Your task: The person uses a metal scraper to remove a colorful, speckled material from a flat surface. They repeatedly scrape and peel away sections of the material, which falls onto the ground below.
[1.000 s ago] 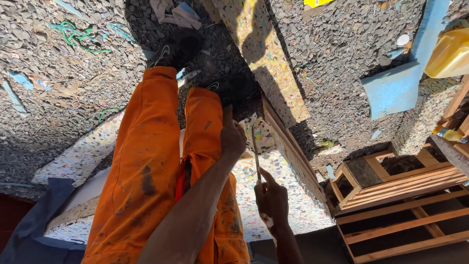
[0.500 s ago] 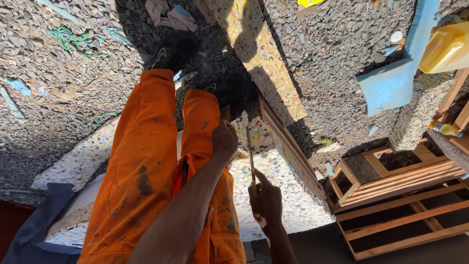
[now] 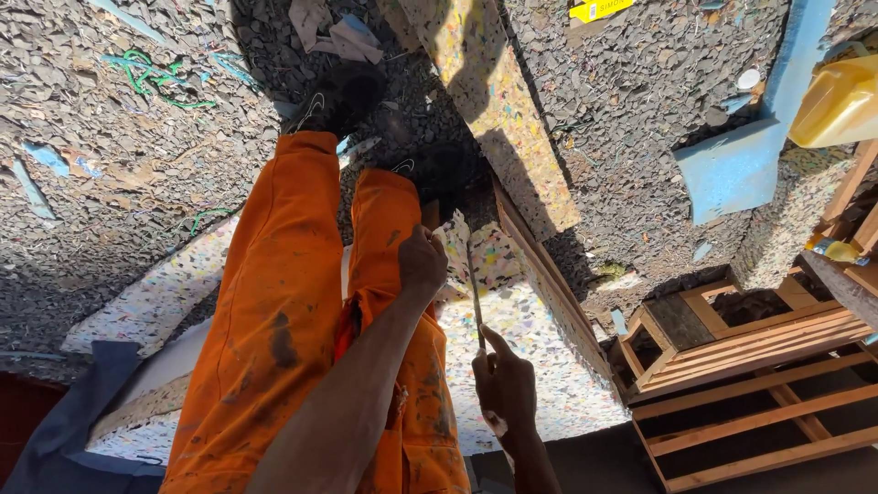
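My right hand [image 3: 505, 389] pinches a thin blade [image 3: 476, 288], its long axis pointing away from me over the speckled foam sheet [image 3: 530, 338] (beside my orange trousers [image 3: 302, 320]). My left hand [image 3: 422, 261] clamps the foam's edge.

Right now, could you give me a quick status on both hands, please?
Left hand grips speckled foam sheet. Right hand holds thin blade on it. Nothing in the way.

Bare forearms, no sleeves visible. Orange trousers [image 3: 302, 329], smeared with dark stains and paint flecks. Black shoes [image 3: 340, 96] with thin white markings on the sides.
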